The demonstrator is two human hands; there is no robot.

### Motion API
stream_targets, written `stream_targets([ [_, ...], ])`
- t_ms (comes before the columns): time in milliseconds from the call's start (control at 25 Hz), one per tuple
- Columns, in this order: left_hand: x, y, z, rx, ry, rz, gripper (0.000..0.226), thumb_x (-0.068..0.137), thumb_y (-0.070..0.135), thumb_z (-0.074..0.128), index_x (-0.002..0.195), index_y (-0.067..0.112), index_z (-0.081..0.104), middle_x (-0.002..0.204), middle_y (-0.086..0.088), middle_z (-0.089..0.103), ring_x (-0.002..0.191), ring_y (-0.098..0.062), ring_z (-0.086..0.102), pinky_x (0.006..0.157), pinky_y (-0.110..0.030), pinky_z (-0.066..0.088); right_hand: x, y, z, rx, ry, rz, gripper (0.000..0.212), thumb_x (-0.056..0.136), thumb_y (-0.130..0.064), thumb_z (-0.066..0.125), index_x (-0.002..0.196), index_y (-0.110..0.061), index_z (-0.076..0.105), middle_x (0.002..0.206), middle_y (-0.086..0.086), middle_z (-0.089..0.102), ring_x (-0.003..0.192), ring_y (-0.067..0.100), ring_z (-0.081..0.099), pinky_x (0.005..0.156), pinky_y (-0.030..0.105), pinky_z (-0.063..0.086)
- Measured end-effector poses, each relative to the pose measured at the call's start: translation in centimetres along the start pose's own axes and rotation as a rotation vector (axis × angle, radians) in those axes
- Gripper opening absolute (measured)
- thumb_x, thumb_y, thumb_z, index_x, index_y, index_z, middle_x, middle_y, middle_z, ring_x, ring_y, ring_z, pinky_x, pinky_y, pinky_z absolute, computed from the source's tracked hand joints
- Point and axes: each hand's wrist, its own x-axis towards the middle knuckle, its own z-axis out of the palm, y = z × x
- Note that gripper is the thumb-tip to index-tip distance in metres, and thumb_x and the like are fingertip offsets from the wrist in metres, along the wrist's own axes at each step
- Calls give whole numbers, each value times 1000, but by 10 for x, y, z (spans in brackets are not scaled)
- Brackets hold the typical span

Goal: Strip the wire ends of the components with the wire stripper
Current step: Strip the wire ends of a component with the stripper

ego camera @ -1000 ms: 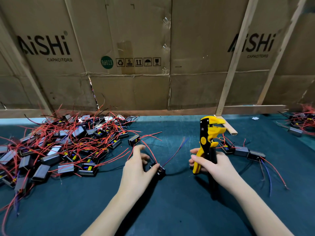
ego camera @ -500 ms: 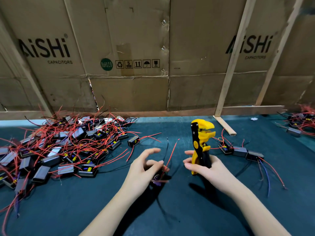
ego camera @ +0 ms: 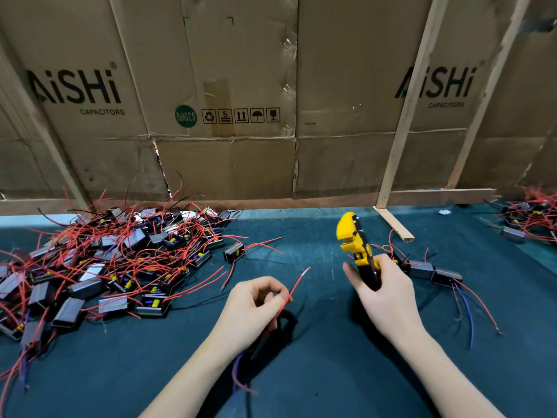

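Above teal mat, red wire (ego camera: 297, 283) bare-tipped, yellow-black stripper (ego camera: 355, 245) upright

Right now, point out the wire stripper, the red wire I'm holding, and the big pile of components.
wire stripper (ego camera: 351, 236), head view, yellow head.
red wire (ego camera: 297, 285), head view, mid-length past the fingers.
pile of components (ego camera: 120, 260), head view, centre of the heap.

Component pile (ego camera: 99, 267) left on table (ego camera: 301, 236), cardboard wall (ego camera: 241, 161) behind.
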Motion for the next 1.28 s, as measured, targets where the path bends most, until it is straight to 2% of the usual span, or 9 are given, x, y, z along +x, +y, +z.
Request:
stream_targets([
  [120,-1,1,-1,-1,-62,26,12,93,14,64,82,10,68,48,4,51,44,-14,49,53,-21,40,2,6,-2,-186,51,-37,44,81,-57,63,73,-18,44,68,-2,54,68,23,52,65,39,39],
  [240,-1,5,-3,-115,-117,59,12,94,13,61,86,6,64,60,1,55,54,-14,50,57,-25,44,1,9,2,-537,106,-105,51,80,-61,63,74,-13,44,71,2,55,72,32,55,68,41,36],
  [400,-2,8,-2,-172,-115,90,17,89,24,60,85,8,65,60,-2,43,52,-11,36,52,-19,32,0,9,9,-747,135,-217,56,72,-62,71,75,-10,50,70,8,57,71,33,58,67,41,37],
  [560,-1,7,-1,-151,-65,69,16,94,17,63,81,9,66,57,0,40,53,-11,31,50,-18,27,-5,9,16,-798,124,-290,60,66,-65,74,76,-9,53,69,7,56,67,32,57,65,41,40],
  [680,0,4,-1,-177,-31,16,19,98,10,56,81,6,62,55,3,37,49,-10,29,49,-16,27,-7,8,19,-792,113,-332,61,64,-64,77,76,-9,55,68,6,56,65,31,58,64,40,41],
  [840,3,0,0,-217,-26,-41,21,100,10,51,82,5,58,51,7,33,48,-11,25,48,-18,26,-7,9,19,-783,97,-335,61,64,-66,75,76,-9,57,69,5,59,66,30,59,65,39,42],
  [1080,3,-4,0,-155,-46,-28,20,100,12,51,83,5,59,52,8,35,49,-9,29,48,-17,28,-7,5,17,-782,45,-339,56,62,-63,77,71,-13,55,66,2,60,63,28,61,64,37,41],
  [1200,4,-5,0,-140,-49,-30,20,100,11,52,82,6,60,52,8,34,49,-9,29,49,-17,28,-6,4,15,-783,11,-301,54,66,-67,71,69,-17,51,64,0,60,64,27,63,65,36,37],
  [1280,5,-6,0,-131,-52,-32,19,99,11,53,81,7,60,51,8,35,49,-9,29,49,-17,27,-5,3,13,-800,-28,-241,55,72,-75,58,69,-21,47,68,-4,61,70,23,63,63,33,33],
])
